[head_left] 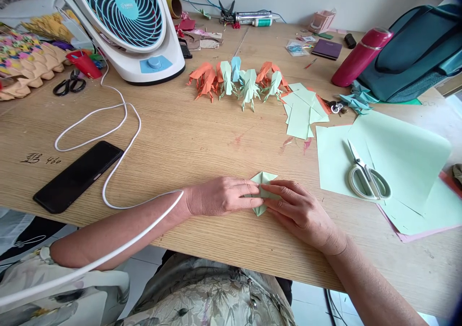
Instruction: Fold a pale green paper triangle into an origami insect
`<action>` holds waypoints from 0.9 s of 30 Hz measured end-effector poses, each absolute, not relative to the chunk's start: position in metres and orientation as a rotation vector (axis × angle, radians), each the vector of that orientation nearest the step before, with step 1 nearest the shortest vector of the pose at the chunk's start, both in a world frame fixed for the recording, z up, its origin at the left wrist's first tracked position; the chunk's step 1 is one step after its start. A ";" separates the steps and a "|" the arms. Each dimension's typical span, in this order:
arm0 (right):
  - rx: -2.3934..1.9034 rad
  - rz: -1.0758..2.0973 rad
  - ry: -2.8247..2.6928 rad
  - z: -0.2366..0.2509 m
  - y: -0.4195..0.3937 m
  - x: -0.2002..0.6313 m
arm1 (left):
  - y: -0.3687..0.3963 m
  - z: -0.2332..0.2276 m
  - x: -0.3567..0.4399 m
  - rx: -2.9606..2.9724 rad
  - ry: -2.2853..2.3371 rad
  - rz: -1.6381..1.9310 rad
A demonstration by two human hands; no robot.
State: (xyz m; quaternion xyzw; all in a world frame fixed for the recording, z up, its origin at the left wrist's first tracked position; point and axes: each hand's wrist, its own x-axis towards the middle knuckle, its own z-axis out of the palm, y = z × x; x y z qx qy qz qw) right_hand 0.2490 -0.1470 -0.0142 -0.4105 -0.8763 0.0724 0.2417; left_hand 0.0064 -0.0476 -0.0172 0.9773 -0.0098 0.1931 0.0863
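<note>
1. Left side of worktop (202, 138): 1 black phone (77, 174), face down or dark, w/ 1 white cable (119, 123) looped past it; 1 pair of black scissors (69, 84) further back; 1 desk fan (130, 25) behind.
2. Centre back: finished folded paper figures (238, 81) are lined up in a row, approx. 7 counted – 3 orange, 3 pale green, 1 light blue; some overlap, so count is not exact.
3. Centre front: 1 half-folded green paper piece (263, 179) is pressed flat on the worktop near its front edge. Left hand (220, 196) is laid flat, fingers extended onto the piece; right hand (301, 210) is likewise flat, fingertips pinning a crease. Neither hand is closed round anything.
4. Progress, judged: a batch is done, 1 more is in mid-fold – still flat, no legs formed yet, so several folds look left.
5. Right of centre: a fan of small pre-cut green squares (301, 111), approx. 5–6, w/ orange showing under; stock for more figs.
6. Right: large green sheets (397, 157), at least 2, over 1 pink sheet; 1 pair of white-handled scissors (368, 176) laid on them.
7. Far right back: 1 red flask (361, 56) lying down, 1 teal bag (418, 51).
</note>
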 end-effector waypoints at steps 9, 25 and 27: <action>-1.120 0.248 -2.376 -0.016 -0.146 0.249 | -0.048 -0.014 0.005 2.958 -0.105 0.482; -1.127 0.340 -2.340 -0.017 -0.145 0.251 | -0.048 -0.013 0.004 2.995 -0.098 0.457; -1.120 0.346 -2.340 -0.017 -0.145 0.251 | -0.049 -0.014 0.004 3.005 -0.088 0.440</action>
